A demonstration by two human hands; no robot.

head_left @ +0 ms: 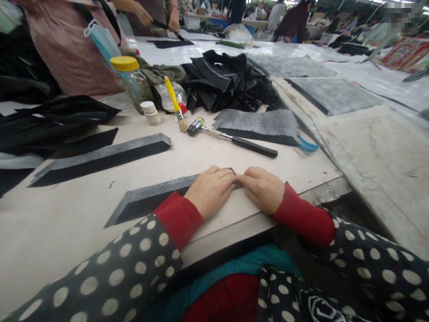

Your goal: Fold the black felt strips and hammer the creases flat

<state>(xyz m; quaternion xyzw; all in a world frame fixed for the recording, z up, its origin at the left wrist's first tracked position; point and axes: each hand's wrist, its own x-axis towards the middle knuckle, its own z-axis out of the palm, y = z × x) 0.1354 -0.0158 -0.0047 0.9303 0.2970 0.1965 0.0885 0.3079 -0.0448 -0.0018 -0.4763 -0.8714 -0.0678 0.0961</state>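
A black strip with a grey fuzzy border (147, 197) lies flat on the pale work board, its left end cut at a slant. My left hand (212, 190) rests over its right part, fingers pressed together near the end. From the right, my right hand (264, 188) meets it, with index finger and thumb pinching the strip's end. The fingertips of both hands almost touch and hide most of that end. Beyond them lies a hammer (254, 146) with a black handle, its head beside a yellow-handled brush (172, 96).
Another black-and-grey strip (107, 158) lies to the left. A yellow-lidded jar (136, 85), a small white bottle (150, 114) and a heap of black pieces (221, 85) stand behind. A grey-topped piece (258, 123) lies near a blue plastic tool (307, 145). Another person's hands (174, 20) work across the table.
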